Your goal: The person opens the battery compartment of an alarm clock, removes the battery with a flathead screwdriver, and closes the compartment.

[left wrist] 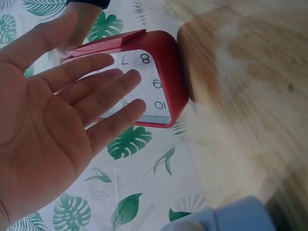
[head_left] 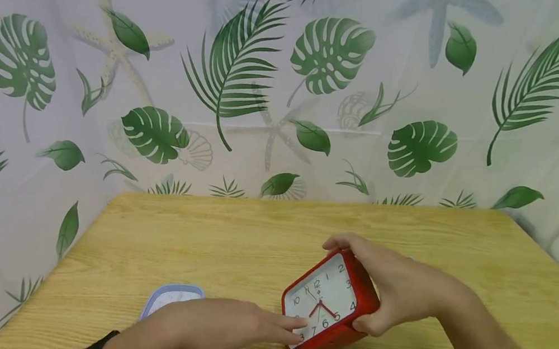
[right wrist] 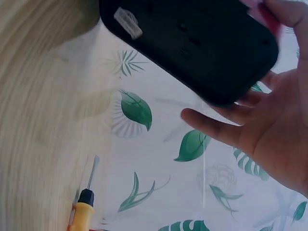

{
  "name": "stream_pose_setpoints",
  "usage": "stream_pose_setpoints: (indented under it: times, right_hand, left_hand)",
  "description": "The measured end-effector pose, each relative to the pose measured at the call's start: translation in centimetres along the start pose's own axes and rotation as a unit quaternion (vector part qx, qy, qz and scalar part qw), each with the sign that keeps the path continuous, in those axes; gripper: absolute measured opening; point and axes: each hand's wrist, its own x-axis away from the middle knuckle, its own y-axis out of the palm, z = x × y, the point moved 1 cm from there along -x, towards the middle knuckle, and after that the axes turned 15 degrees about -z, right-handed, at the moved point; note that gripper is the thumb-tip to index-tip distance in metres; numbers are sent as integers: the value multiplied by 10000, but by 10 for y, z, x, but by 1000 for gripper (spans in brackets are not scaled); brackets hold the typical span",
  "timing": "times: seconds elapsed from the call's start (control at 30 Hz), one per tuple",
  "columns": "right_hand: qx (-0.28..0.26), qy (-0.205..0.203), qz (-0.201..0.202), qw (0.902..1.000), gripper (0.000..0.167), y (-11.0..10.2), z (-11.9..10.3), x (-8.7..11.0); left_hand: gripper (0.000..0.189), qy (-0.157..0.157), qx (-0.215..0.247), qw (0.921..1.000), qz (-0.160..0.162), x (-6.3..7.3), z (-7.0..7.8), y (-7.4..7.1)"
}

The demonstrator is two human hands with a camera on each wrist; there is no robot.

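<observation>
A red square clock (head_left: 320,302) with a white face is tilted above the wooden table, one lower corner close to the surface; whether it touches is hard to tell. My right hand (head_left: 395,287) grips it at the right side, thumb below and fingers over the top corner. The fingers of my left hand (head_left: 224,326) are extended across the lower left of the face, seemingly touching it. In the left wrist view, that hand (left wrist: 62,106) has straight, spread fingers before the numerals. The black back of the clock (right wrist: 192,48) faces the right wrist camera and bears a small pale label.
A blue-rimmed object with a whitish inside (head_left: 174,297) lies on the table (head_left: 213,235) behind my left wrist, partly hidden. In the right wrist view, a screwdriver with a yellow handle (right wrist: 83,215) lies on the table. A leaf-patterned cloth (head_left: 263,83) hangs behind.
</observation>
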Motion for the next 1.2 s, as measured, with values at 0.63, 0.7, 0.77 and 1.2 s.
stream_pose_setpoints:
  times: [0.63,0.7,0.77,1.2]
  right_hand:
    - [337,-288,635,9970,88,18,-19,-20]
    - [113,-133,509,9986,98,19,-19,-21]
    - [-158,46,275,9995,110,20,-18,-22]
    - [-659,777,-501,9935,144,29,2,-25]
  left_hand:
    - [103,396,293,9940,980,-7,5,2]
    - [99,282,379,9939,994,-4,4,2]
    - [94,179,447,9933,1051,-1,4,2]
    - [66,-99,1112,9843,1365,6,-5,0]
